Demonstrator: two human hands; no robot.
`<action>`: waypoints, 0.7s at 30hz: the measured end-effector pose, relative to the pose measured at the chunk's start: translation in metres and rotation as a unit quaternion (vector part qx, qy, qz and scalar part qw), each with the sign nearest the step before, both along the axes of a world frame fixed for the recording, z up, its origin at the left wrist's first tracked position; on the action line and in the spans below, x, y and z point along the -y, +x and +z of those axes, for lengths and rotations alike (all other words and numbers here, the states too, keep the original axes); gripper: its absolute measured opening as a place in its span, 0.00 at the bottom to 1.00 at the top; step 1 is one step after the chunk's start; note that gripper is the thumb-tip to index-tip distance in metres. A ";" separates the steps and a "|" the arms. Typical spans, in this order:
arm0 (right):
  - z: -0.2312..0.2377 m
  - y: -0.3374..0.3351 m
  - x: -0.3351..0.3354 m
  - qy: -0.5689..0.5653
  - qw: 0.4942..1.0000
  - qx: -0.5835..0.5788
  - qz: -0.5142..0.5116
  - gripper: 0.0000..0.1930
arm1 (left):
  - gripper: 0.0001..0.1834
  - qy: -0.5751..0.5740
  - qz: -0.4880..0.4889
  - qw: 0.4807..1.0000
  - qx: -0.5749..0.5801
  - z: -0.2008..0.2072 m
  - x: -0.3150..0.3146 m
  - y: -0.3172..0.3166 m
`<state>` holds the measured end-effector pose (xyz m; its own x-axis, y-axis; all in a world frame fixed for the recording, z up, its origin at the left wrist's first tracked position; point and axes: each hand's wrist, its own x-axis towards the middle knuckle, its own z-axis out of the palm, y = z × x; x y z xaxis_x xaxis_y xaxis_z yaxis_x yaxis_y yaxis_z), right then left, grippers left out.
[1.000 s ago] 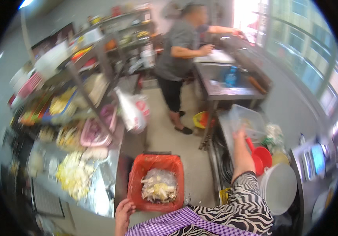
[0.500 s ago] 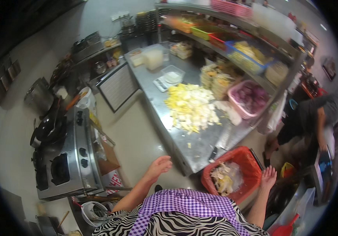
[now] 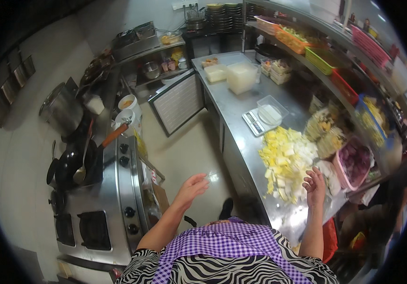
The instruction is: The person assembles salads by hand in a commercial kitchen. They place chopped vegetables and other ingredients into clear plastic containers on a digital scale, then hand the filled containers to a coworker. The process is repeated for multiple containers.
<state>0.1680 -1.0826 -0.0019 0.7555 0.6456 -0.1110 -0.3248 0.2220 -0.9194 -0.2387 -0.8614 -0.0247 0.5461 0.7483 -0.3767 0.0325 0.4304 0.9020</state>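
My left hand [image 3: 192,190] hangs in the air over the aisle floor, its fingers loosely stretched with nothing in them. Above the steel worktable [image 3: 235,124] is my right hand [image 3: 314,187], palm up, fingers apart and slightly bent, empty. It overlaps the near right side of a pile of chopped cabbage [image 3: 281,158], yellow and white; whether it touches the pile I cannot tell. Behind the pile sits a kitchen scale [image 3: 253,124] with a clear plastic tub [image 3: 270,111] on it. To the right stand a pink basket of purple vegetables [image 3: 353,158] and filled plastic bags [image 3: 324,128].
A steel stove [image 3: 106,189] with a black wok [image 3: 73,165] and a ladle lines the left. An open cabinet door [image 3: 177,102] juts into the aisle. Overhead on the right runs a shelf of coloured baskets [image 3: 324,59]. A red bin [image 3: 330,241] is partly hidden by my right arm.
The view has swung left and moved farther along the worktable. My right hand, earlier beside the red bin, is now over the table by the cabbage. Both hands stay empty.
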 end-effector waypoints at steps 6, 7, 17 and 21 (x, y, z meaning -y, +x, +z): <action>-0.027 -0.001 -0.191 -0.065 0.984 0.082 0.143 0.15 | 0.22 0.006 0.025 1.000 -0.005 -0.003 -0.147 0.046; -0.035 -0.004 -0.227 -0.081 0.981 0.077 0.161 0.15 | 0.22 -0.006 0.036 0.999 -0.011 -0.006 -0.170 0.053; -0.080 -0.023 -0.500 -0.084 0.798 0.537 0.259 0.15 | 0.22 -0.013 0.126 0.992 0.009 -0.023 -0.425 0.122; -0.100 -0.022 -0.557 -0.062 0.761 0.591 0.260 0.17 | 0.32 0.022 0.125 0.992 0.007 -0.054 -0.582 0.178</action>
